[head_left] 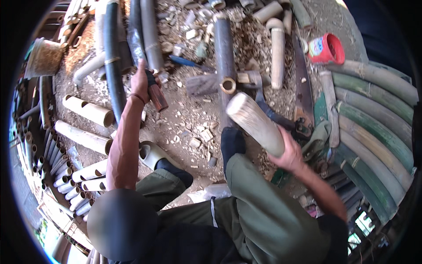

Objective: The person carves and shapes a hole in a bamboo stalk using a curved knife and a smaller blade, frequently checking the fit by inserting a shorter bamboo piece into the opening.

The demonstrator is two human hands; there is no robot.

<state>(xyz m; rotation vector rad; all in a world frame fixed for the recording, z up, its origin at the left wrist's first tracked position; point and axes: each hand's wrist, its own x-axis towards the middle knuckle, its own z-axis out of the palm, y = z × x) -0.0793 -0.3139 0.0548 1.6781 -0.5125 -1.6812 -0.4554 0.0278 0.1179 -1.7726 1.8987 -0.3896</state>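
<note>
My left hand is closed around a large knife with a brown wooden handle; its blade seems to point away from me, hard to tell from the poles behind. In my right hand is the near end of a thick, pale wooden club. The club is tilted in the air, its far end slightly blurred. Between my hands lies a dark bamboo pole with a round pale opening facing up. It crosses a grey wood block, and my dark-socked foot is at its near end.
Wood chips cover the ground. A saw and a blue-handled tool lie nearby. A red bucket stands at far right, a whitish bucket at far left. Bamboo poles line the right; cut bamboo pieces lie left.
</note>
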